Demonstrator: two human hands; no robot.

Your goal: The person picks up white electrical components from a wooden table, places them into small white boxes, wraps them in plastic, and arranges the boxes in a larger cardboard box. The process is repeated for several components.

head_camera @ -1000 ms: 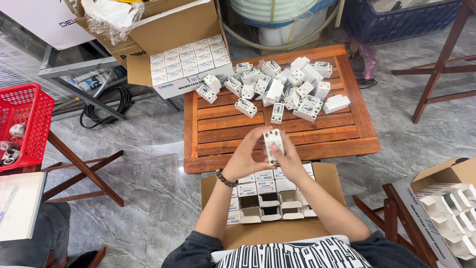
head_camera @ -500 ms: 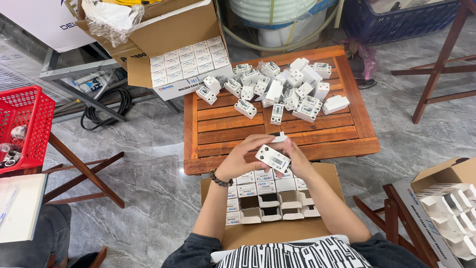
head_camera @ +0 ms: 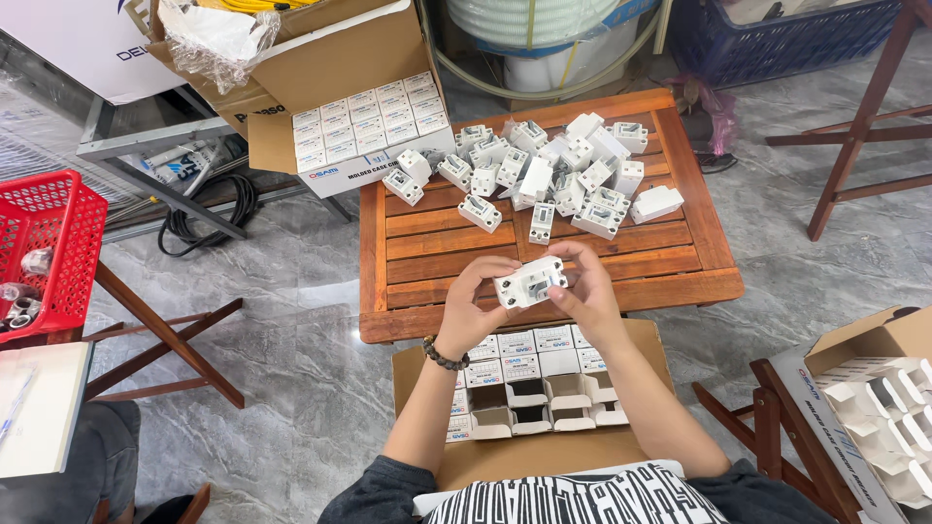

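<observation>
So: white breaker unit (head_camera: 530,282) is pinched between both hands, held in the air over the near edge of the slatted wooden worktop (head_camera: 427,247), not resting on it.

Left hand (head_camera: 473,309) has its grip closed on the unit's left end, thumb on the near face, fingers curled round the far side. Right hand (head_camera: 579,288) grips the right end the same way, fingertips wrapped over the top edge. Both grips fully closed on the part, no slack visible.

Key relation: the unit's long axis runs roughly left-right across the body, tilted slightly (right end a touch farther from the person than the left). Its broad face points up toward the camera. Neither hand is nearer than the other; the part sits centred between them.

Directly below and nearer the body: open cardboard carton (head_camera: 544,456) on the lap, holding rows of small white boxes (head_camera: 529,366). Back rows look closed, front rows stand with flaps open. So the open slots lie straight down and toward the person from the grip.

Away from the grip, on the far half of the worktop: loose pile of same white units (head_camera: 563,170), well apart from the hands. Another carton of packed boxes (head_camera: 369,126) sits at the far left corner.
</observation>
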